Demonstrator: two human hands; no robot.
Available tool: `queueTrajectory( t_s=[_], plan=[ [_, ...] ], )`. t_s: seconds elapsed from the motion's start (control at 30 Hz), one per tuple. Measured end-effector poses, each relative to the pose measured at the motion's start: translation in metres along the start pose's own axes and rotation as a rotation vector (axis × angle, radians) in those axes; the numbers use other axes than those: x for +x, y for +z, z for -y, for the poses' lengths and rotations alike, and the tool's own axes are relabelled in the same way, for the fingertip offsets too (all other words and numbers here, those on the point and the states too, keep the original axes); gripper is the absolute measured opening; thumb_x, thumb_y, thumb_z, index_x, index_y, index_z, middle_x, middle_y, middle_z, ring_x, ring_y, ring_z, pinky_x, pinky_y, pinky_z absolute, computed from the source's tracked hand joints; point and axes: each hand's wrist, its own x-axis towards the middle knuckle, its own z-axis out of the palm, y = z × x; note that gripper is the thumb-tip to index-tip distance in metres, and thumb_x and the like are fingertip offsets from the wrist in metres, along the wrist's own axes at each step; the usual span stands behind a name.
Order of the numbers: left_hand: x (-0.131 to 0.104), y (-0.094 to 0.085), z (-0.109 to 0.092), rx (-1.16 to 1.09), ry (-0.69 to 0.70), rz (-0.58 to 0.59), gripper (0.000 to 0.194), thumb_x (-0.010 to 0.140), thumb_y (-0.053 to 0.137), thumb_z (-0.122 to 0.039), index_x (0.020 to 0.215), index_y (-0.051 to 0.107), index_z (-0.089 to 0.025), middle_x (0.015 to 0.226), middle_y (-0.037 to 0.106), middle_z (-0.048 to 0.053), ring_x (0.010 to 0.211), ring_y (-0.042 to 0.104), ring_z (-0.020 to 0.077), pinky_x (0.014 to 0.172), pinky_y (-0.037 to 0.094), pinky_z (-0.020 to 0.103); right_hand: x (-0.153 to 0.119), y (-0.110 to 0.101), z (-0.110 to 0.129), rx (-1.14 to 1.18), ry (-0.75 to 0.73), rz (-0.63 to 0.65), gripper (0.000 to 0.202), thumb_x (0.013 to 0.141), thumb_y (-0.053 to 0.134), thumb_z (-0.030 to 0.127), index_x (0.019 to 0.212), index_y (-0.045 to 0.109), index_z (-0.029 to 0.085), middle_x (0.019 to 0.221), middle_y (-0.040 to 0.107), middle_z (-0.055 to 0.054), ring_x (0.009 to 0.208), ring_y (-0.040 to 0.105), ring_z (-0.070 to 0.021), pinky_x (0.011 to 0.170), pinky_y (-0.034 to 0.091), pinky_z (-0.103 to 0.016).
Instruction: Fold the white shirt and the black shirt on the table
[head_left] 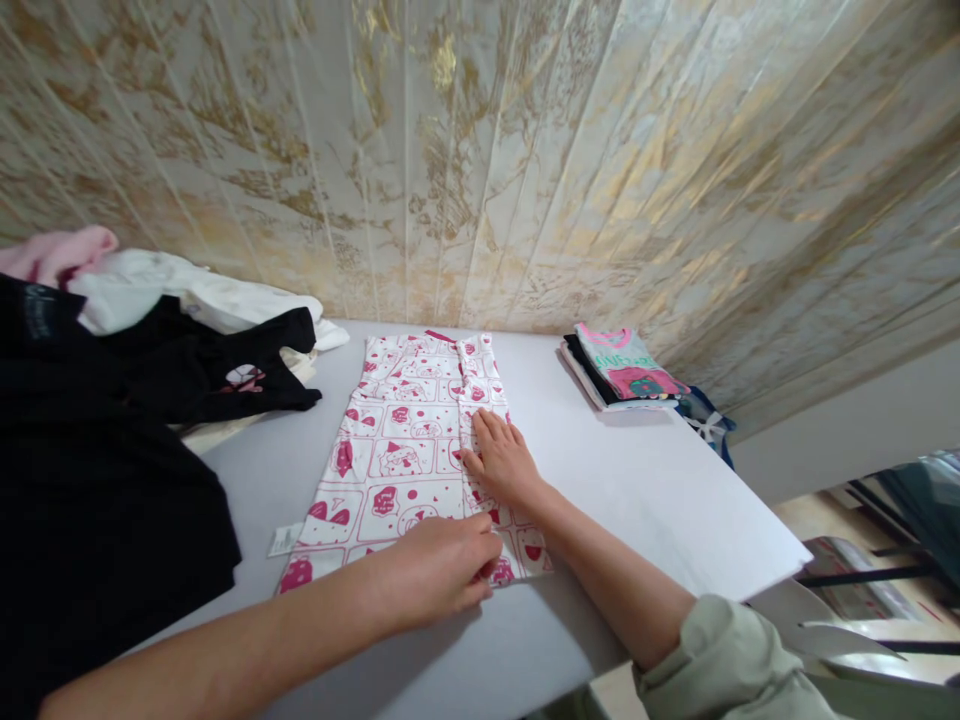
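Note:
A white shirt (409,440) with a magenta cartoon print lies on the white table, its right side folded inward in a long strip. A small white label (285,540) sticks out at its lower left edge. My right hand (504,462) rests on the folded strip, fingers stretched out and fairly flat. Closer to me, my left hand (450,565) is closed in a pinch at the shirt's near edge, by the bottom of the strip. Its fingertips are partly hidden from view, and my left forearm covers part of the hem.
Black garments (90,470) are heaped on the left, with white clothes (202,285) and a pink piece (64,255) behind. A folded clothes stack (626,365) sits at the back right, near a blue item (705,425). A patterned curtain (420,170) hangs behind the table (637,500).

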Motion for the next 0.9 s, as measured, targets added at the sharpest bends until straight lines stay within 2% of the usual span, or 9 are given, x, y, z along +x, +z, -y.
queueTrajectory(
  t_s=[0.23,0.4,0.47,0.53,0.63,0.73,0.8,0.87,0.9],
  plan=[
    [0.002,-0.008,0.0,-0.055,-0.037,0.046,0.008,0.083,0.061,-0.029,0.084,0.06,-0.021,0.093,0.064,0.0,0.078,0.062,0.0177,0.062,0.041,0.026,0.044,0.005,0.002,-0.012,0.033,-0.024,0.063,0.096,0.038,0.044,0.149,0.029,0.013,0.157,0.024,-0.012,0.145,0.02,-0.0253,0.116,0.017,-0.047],
    [-0.003,-0.017,0.001,-0.174,-0.013,0.074,0.008,0.083,0.06,-0.03,0.085,0.062,-0.022,0.093,0.065,0.0,0.08,0.061,0.0157,0.063,0.04,0.024,0.051,0.011,0.004,-0.036,0.06,-0.014,0.064,0.096,0.033,0.045,0.151,0.025,0.013,0.158,0.021,-0.01,0.145,0.017,-0.0224,0.116,0.014,-0.045],
    [-0.006,-0.021,0.005,-0.233,-0.034,0.016,0.007,0.083,0.058,-0.028,0.086,0.062,-0.023,0.091,0.066,-0.001,0.08,0.06,0.0151,0.065,0.04,0.023,0.051,0.011,0.003,-0.053,0.066,-0.001,0.065,0.096,0.031,0.045,0.152,0.023,0.011,0.158,0.02,-0.01,0.146,0.016,-0.021,0.117,0.012,-0.043],
    [-0.011,-0.026,0.015,-0.244,-0.146,-0.109,0.008,0.084,0.054,-0.026,0.084,0.061,-0.022,0.086,0.066,-0.001,0.078,0.06,0.0149,0.066,0.039,0.024,0.05,0.012,0.002,-0.066,0.067,0.004,0.066,0.097,0.03,0.046,0.152,0.023,0.011,0.158,0.02,-0.009,0.146,0.016,-0.0206,0.117,0.011,-0.042],
    [-0.024,-0.033,0.049,-0.181,-0.429,-0.351,0.013,0.086,0.048,-0.025,0.078,0.058,-0.02,0.083,0.064,0.0,0.075,0.058,0.0155,0.065,0.039,0.025,0.051,0.014,0.0,-0.065,0.065,0.0,0.066,0.097,0.029,0.047,0.152,0.022,0.011,0.158,0.02,-0.009,0.145,0.016,-0.0209,0.117,0.012,-0.043],
    [-0.038,-0.041,0.099,-0.063,-0.676,-0.574,0.012,0.086,0.046,-0.026,0.081,0.056,-0.021,0.086,0.064,0.001,0.077,0.059,0.0167,0.067,0.04,0.026,0.052,0.017,-0.001,-0.053,0.061,-0.009,0.065,0.097,0.029,0.047,0.151,0.024,0.011,0.158,0.021,-0.009,0.145,0.016,-0.0216,0.116,0.013,-0.044],
    [-0.042,-0.047,0.133,-0.019,-0.794,-0.629,0.011,0.084,0.05,-0.028,0.087,0.058,-0.02,0.093,0.064,0.004,0.083,0.062,0.0179,0.071,0.041,0.026,0.052,0.017,-0.001,-0.048,0.057,-0.02,0.064,0.097,0.03,0.046,0.151,0.026,0.01,0.158,0.022,-0.009,0.145,0.017,-0.0219,0.116,0.013,-0.044],
    [-0.038,-0.054,0.161,-0.03,-0.929,-0.613,0.015,0.082,0.055,-0.032,0.088,0.059,-0.019,0.096,0.066,0.006,0.09,0.063,0.0202,0.073,0.042,0.026,0.052,0.017,-0.001,-0.041,0.055,-0.028,0.063,0.097,0.031,0.045,0.15,0.027,0.01,0.157,0.024,-0.01,0.144,0.018,-0.022,0.116,0.014,-0.044],
    [-0.033,-0.058,0.171,-0.036,-0.946,-0.601,0.017,0.083,0.055,-0.035,0.086,0.06,-0.019,0.095,0.067,0.006,0.09,0.063,0.0207,0.073,0.042,0.026,0.052,0.017,-0.001,-0.037,0.054,-0.031,0.063,0.097,0.031,0.044,0.15,0.028,0.011,0.157,0.025,-0.01,0.144,0.019,-0.022,0.116,0.014,-0.043]
  ],
)
